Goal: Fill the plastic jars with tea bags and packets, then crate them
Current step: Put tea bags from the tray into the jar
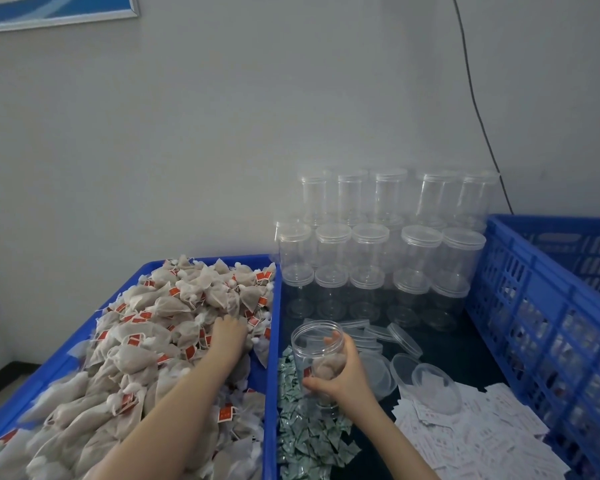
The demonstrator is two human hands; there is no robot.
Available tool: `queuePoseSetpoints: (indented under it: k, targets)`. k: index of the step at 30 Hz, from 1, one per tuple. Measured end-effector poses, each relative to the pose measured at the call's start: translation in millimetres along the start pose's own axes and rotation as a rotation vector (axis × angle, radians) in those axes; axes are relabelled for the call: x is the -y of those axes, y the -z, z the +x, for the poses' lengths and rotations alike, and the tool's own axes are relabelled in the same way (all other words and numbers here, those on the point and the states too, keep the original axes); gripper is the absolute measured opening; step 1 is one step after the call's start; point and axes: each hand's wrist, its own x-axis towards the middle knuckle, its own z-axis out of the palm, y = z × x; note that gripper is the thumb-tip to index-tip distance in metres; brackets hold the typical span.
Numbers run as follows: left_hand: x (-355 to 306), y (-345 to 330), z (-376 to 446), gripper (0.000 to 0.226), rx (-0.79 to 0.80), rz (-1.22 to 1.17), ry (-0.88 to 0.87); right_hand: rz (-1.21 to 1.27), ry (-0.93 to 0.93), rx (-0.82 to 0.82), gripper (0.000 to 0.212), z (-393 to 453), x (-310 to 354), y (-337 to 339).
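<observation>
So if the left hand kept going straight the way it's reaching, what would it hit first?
More tea bags: the left hand is already on the heap, pointing up the blue tray towards its far rim, though depth is hard to judge.

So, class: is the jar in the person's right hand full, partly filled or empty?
Partly filled. The open jar gripped by the right hand shows a few tea bags in its lower part, with clear space above.
</observation>
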Motion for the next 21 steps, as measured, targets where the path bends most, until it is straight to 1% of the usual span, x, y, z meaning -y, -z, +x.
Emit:
queuePoseSetpoints:
  k: [3,5,8,10,12,14,16,21]
  targets:
    - [-1,-1,0,0.034,-0.035,0.020,0.000,0.004,0.006,-0.001,0.107,0,0,1]
    - [0,1,1,0.034,-0.034,-0.021,0.006,0.006,0.010,-0.004,0.106,0,-1,3]
    - [4,8,1,0.027,-0.049,-0.114,0.034,0.007,0.010,-0.006,0.107,1,-4,4]
    - [7,14,2,0.021,-0.051,-0.226,0.071,0.007,0.005,-0.005,0.107,2,-4,5]
    - [11,19,3,0.011,-0.055,-0.409,0.105,0.012,-0.006,-0.008,0.109,2,-4,4]
    - [13,25,3,0.011,-0.010,-0.611,0.117,0.020,-0.009,-0.014,0.109,2,-3,4]
    - [14,32,3,0.012,0.009,-0.755,0.105,0.023,-0.003,-0.017,0.106,2,-3,3]
    - [15,56,-1,0.020,-0.149,-1.037,0.132,0.020,-0.027,-0.004,0.112,0,-1,0]
